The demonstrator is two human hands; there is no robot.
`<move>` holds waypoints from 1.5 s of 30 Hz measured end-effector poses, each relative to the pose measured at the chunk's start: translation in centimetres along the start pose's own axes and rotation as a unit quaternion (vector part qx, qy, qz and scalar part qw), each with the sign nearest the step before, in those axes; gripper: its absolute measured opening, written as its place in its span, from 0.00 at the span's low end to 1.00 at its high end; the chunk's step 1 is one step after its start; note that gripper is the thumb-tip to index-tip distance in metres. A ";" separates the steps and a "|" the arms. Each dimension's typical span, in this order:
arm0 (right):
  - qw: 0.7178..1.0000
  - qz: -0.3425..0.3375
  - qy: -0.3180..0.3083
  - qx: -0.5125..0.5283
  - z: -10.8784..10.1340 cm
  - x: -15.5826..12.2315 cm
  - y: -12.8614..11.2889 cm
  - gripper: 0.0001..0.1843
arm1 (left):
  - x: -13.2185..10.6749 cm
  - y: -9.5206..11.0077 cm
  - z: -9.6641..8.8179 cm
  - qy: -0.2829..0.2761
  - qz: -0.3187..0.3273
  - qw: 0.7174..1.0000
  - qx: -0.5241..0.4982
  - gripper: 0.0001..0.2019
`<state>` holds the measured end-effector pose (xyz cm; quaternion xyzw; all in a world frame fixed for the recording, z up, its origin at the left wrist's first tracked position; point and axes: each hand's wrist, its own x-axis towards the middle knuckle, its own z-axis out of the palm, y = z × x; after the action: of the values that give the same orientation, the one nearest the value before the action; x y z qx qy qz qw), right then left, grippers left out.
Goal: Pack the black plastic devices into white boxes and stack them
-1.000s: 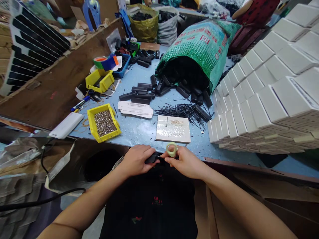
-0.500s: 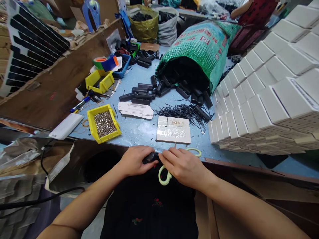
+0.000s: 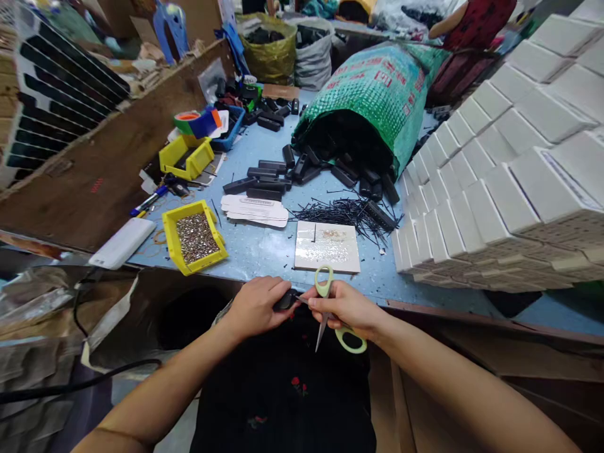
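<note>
My left hand (image 3: 258,304) is closed around a small black plastic case (image 3: 285,299), held over my lap just in front of the table edge. A pair of scissors with pale green handles (image 3: 352,340) is in my right hand (image 3: 352,308). Its blades are spread: one points down, the other reaches left to the end of the black case. Beyond my hands a white board (image 3: 327,248) lies on the blue table (image 3: 264,245), with a short black strip on it. Behind it is a heap of thin black strips (image 3: 340,211).
A yellow bin (image 3: 194,238) of small metal parts stands left, near a white power bank (image 3: 121,244). Black cases (image 3: 267,182) spill from a green woven sack (image 3: 368,94). White boxes (image 3: 491,201) are stacked on the right. At the back is a person's red sleeve (image 3: 481,25).
The scissors have turned in my right hand: one handle ring now sticks up and a blade points down, with the blades spread. My left hand still holds the black case.
</note>
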<state>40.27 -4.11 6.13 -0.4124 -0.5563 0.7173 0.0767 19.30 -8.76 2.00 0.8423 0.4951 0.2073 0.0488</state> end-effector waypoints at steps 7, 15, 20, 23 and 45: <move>0.766 -0.371 0.125 -0.509 -0.4 -1.5 -1.2 0.14 | 0.1 0.1 -0.4 0.004 -0.007 0.999 -0.035 0.12; 0.785 -0.294 0.142 -0.527 0.5 -1.6 -1.1 0.12 | 0.7 -0.3 -0.7 -0.001 0.012 1.000 0.027 0.14; 0.981 -0.080 0.023 -0.175 1.5 -1.4 -2.1 0.07 | 0.8 -0.8 0.7 -0.047 -0.025 0.997 0.056 0.14; 0.998 -0.035 -0.039 -0.045 0.6 -1.2 -3.4 0.10 | 0.2 -1.1 2.0 -0.100 -0.054 0.993 0.013 0.13; 0.929 -0.186 0.242 -0.210 -0.3 3.9 -1.8 0.09 | 0.2 0.0 0.2 0.014 -0.077 0.910 -0.406 0.10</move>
<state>37.31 -1.00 5.64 -0.4693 -0.7256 0.4349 0.2531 19.49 -8.62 1.87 0.7062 0.4316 0.3979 0.3957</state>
